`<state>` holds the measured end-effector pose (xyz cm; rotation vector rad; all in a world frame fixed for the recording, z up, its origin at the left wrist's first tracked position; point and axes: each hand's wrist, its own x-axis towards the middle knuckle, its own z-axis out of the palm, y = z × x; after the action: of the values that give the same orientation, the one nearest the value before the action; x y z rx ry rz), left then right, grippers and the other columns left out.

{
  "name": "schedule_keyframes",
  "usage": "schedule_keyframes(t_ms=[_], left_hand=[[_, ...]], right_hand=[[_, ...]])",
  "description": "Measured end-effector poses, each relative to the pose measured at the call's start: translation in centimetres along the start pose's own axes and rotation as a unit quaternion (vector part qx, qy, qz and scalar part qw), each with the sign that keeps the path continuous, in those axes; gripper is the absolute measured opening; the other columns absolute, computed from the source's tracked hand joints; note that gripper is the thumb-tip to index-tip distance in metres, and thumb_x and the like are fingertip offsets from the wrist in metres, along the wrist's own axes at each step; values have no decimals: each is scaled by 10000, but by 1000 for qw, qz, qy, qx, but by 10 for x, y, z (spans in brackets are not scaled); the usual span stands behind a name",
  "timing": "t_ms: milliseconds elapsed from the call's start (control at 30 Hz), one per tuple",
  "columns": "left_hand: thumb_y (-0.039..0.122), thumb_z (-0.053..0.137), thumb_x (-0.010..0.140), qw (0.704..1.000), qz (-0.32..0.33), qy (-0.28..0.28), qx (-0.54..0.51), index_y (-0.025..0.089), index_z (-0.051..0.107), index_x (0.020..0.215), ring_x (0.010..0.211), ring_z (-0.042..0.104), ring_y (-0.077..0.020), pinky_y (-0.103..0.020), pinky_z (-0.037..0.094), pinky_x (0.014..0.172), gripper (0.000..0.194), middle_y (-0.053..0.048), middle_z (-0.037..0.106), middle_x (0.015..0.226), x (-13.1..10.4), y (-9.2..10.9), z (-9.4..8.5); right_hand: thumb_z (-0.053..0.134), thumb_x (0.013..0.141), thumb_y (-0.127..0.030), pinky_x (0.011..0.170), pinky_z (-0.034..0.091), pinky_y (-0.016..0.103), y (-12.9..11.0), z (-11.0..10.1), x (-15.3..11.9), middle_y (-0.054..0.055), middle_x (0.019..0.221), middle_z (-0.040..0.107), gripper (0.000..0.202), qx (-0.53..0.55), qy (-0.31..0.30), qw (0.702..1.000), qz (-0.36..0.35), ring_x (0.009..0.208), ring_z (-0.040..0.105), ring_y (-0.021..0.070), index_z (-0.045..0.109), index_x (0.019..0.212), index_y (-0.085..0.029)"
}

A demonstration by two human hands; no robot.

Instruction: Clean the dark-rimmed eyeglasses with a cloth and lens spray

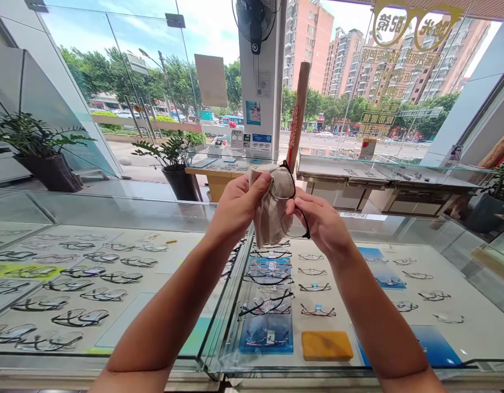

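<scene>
Pinching, left grip [240, 197] on cloth [266, 226], right grip [323, 218] on eyeglasses [294, 188], above glass showcases [125, 215], windows [350, 76] beyond.

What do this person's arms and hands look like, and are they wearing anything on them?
The left arm and right arm show no sleeves. The left hand and right hand have no gloves. I see no watch, bracelet or ring.
</scene>
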<state>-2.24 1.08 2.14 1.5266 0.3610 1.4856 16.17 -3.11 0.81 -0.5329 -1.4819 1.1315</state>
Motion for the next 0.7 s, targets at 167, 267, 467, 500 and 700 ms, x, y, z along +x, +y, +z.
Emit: schedule_keyframes(t_ms=[167, 267, 467, 500, 700], left_hand=[[644, 935, 844, 1000, 2, 5, 7, 180, 791, 869, 660, 688, -158, -262, 550, 615, 486, -41, 769, 760, -1, 1, 1], [636, 938, 843, 1000, 2, 2, 9, 179, 791, 871, 663, 690, -169, -273, 548, 609, 480, -46, 761, 753, -1, 2, 1], [612, 953, 838, 1000, -1, -2, 14, 179, 807, 901, 674, 685, -170, -279, 553, 629, 461, -51, 772, 783, -2, 3, 0], [611, 953, 837, 1000, -2, -2, 15, 181, 810, 909, 674, 684, -171, -280, 551, 629, 458, -51, 776, 793, -2, 4, 0], [583, 961, 839, 1000, -4, -10, 23, 182, 826, 962, 700, 690, -170, -277, 551, 647, 441, -64, 799, 862, -4, 4, 1]], right_hand=[[731, 945, -471, 1078, 489, 398, -2, 1, 0, 76, 1022, 661, 307, -10, 4, 1000, -10, 1129, 563, 265, 762, 742, -243], [731, 948, -471, 1039, 492, 378, -2, 1, -1, 73, 996, 651, 310, -10, 10, 1000, -8, 1107, 562, 257, 754, 740, -242], [726, 937, -450, 931, 483, 323, -3, 2, -2, 61, 929, 625, 294, 4, 24, 1000, 7, 1047, 556, 232, 748, 735, -239], [721, 940, -440, 902, 480, 315, -4, 2, -2, 57, 931, 616, 293, 8, 25, 1000, 6, 1022, 551, 223, 742, 732, -234], [698, 950, -456, 749, 451, 297, -3, 2, 0, 38, 937, 563, 333, 9, 25, 1000, 2, 875, 496, 181, 699, 722, -214]])
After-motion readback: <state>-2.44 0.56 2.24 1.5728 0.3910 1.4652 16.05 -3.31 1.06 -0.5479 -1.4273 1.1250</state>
